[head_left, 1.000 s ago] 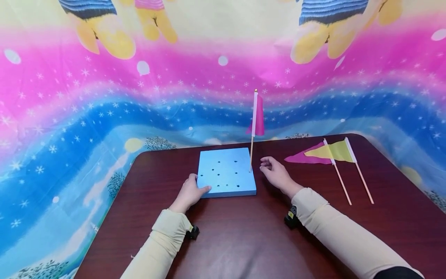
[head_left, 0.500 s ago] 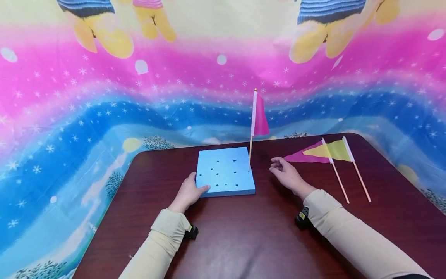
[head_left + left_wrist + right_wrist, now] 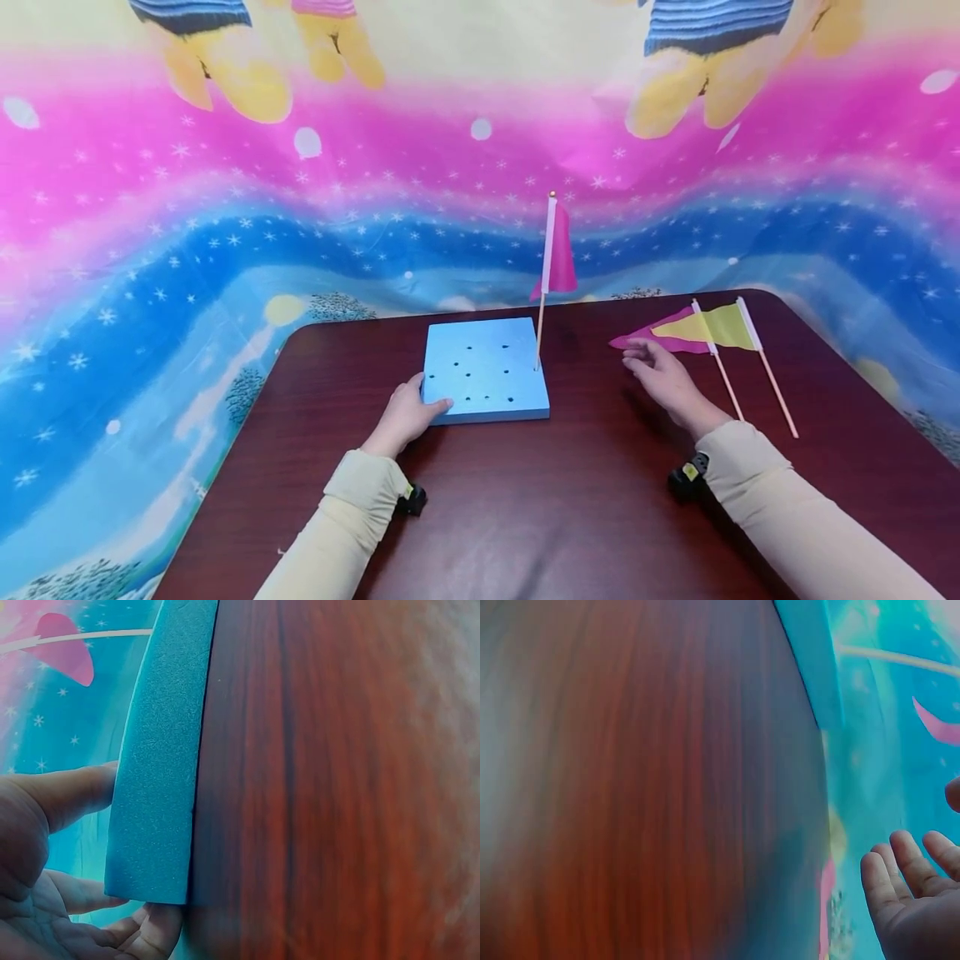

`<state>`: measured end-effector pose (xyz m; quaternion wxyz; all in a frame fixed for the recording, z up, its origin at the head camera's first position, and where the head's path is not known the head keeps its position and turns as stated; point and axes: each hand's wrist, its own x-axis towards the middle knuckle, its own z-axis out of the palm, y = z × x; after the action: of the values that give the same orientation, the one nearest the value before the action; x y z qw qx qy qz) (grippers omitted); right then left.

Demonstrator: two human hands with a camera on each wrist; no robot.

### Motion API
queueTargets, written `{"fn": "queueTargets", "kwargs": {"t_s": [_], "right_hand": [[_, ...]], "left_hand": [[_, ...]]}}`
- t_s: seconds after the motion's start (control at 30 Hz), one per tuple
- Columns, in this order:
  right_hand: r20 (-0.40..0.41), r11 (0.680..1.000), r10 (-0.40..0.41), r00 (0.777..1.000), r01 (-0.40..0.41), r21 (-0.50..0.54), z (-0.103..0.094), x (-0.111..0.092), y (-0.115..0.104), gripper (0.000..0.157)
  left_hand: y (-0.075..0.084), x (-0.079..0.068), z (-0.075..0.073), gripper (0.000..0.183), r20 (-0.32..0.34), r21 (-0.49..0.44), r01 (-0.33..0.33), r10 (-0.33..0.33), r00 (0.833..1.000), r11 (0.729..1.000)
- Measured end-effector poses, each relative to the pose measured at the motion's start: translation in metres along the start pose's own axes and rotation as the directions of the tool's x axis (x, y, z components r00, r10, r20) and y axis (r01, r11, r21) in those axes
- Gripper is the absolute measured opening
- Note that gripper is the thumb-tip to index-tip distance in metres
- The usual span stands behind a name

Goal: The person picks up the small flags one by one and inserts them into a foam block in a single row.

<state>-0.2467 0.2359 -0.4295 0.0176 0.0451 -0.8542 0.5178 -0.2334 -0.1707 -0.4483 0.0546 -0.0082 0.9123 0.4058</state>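
Observation:
A light-blue foam board (image 3: 487,387) with several small holes lies on the table. My left hand (image 3: 405,417) grips its near left corner, the thumb on top and the fingers at the side, as the left wrist view also shows. A pink pennant flag (image 3: 562,258) stands upright on a wooden stick near the board's right edge. My right hand (image 3: 663,379) holds nothing, its fingers loosely bent, over the table beside the tip of a lying magenta flag (image 3: 692,345). A yellow flag (image 3: 735,325) lies partly across that magenta one, both sticks pointing toward me.
The dark red-brown table (image 3: 495,500) has rounded far corners. Behind it hangs a printed backdrop (image 3: 420,167) in pink and blue, close to the far edge. A small black camera (image 3: 688,477) is worn at my right wrist, another (image 3: 412,500) at my left.
My right hand has moved right, from beside the standing flag to the tip of the lying magenta flag. The standing flag's cloth has swung a little. My left hand stays on the board.

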Motion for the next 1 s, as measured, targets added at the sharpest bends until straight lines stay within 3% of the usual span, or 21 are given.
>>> {"fn": "queueTargets", "kwargs": {"t_s": [0.17, 0.57, 0.7, 0.83, 1.0], "right_hand": [[-0.009, 0.998, 0.039, 0.999, -0.038, 0.049, -0.018, -0.003, 0.006, 0.052], [-0.052, 0.998, 0.056, 0.997, -0.058, -0.026, -0.05, -0.015, 0.021, 0.055], [-0.113, 0.996, 0.068, 0.991, -0.073, -0.043, -0.058, -0.019, 0.025, 0.054], [-0.202, 0.993, 0.117, 0.972, -0.121, -0.01, -0.066, -0.023, 0.03, 0.055], [-0.203, 0.986, 0.167, 0.965, -0.158, 0.061, -0.075, -0.028, 0.04, 0.056]], "left_hand": [[-0.001, -0.002, -0.003, 0.082, -0.013, 0.004, 0.008, -0.008, 1.0, 1.0], [0.003, -0.001, -0.001, 0.081, 0.003, 0.004, -0.003, 0.003, 1.0, 1.0], [0.003, -0.002, 0.0, 0.082, 0.009, -0.002, 0.004, -0.004, 1.0, 1.0], [0.003, -0.002, 0.0, 0.082, 0.004, -0.007, 0.008, -0.008, 1.0, 1.0], [0.003, -0.002, 0.001, 0.082, -0.001, -0.006, 0.008, -0.008, 1.0, 1.0]]}}
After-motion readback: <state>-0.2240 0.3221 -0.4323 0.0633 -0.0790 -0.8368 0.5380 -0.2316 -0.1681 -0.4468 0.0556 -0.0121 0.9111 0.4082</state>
